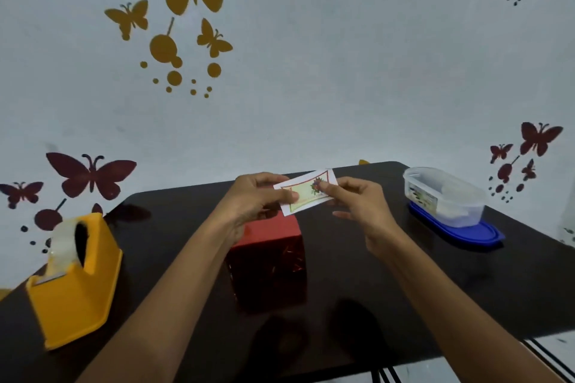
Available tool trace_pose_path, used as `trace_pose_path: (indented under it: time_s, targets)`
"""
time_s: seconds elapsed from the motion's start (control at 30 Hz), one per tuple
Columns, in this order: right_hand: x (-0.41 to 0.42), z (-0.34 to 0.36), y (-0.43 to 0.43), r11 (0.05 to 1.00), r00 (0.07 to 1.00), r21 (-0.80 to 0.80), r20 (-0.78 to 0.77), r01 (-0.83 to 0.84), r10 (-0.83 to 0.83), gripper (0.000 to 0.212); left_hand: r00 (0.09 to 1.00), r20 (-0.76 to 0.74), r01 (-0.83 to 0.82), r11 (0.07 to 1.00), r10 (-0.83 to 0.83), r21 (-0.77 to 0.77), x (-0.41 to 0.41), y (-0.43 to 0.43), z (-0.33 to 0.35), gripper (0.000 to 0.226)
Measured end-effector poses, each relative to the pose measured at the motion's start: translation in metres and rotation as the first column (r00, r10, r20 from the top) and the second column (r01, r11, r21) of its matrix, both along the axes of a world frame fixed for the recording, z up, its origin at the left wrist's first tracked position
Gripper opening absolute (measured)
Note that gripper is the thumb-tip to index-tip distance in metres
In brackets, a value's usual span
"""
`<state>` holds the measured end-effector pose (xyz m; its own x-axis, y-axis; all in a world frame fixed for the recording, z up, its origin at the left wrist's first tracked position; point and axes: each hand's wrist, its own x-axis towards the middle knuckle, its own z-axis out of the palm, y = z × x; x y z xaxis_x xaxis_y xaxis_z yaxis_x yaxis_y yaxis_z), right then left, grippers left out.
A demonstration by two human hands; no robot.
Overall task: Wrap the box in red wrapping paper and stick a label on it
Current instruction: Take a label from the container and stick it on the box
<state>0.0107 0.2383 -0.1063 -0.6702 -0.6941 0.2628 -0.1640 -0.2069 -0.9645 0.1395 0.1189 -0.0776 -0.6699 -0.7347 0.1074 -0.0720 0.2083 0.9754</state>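
A box wrapped in shiny red paper (269, 261) stands upright in the middle of the dark table (357, 274). Just above and behind it I hold a small white label (306, 191) with a green panel and a red flower print. My left hand (258, 199) pinches the label's left end between thumb and fingers. My right hand (357, 202) pinches its right side, thumb on the printed face. The label is tilted, its right end higher, and it does not touch the box.
A yellow tape dispenser (73, 283) with a clear tape roll sits at the table's left front. A clear plastic container (445, 196) stands on its blue lid (460, 228) at the back right. The wall behind carries butterfly stickers.
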Motion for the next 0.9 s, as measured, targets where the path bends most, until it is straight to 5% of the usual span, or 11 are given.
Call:
trace_pose_path:
  time_s: [0.3,0.43,0.67,0.9]
  targets:
    - [0.013,-0.004,-0.039,0.996,0.992,-0.024,0.087,-0.090,0.091,0.016,0.993,-0.085,-0.065,0.987,0.079,0.148,0.019,-0.034,-0.005,0.014]
    - [0.006,0.002,-0.068,1.000,1.000,0.030,-0.003,0.001,-0.001,0.044,0.985,-0.098,-0.121,0.972,0.143,0.204,0.023,-0.065,0.001,0.014]
    - [-0.014,0.004,-0.116,0.983,0.999,0.180,0.028,-0.040,0.035,0.042,0.989,0.060,-0.143,0.965,0.133,0.219,0.017,-0.118,0.006,0.028]
    - [-0.011,0.008,-0.147,0.973,0.983,0.148,0.077,-0.174,0.164,0.026,0.958,-0.217,-0.100,0.928,0.187,0.359,-0.004,-0.129,-0.003,0.029]
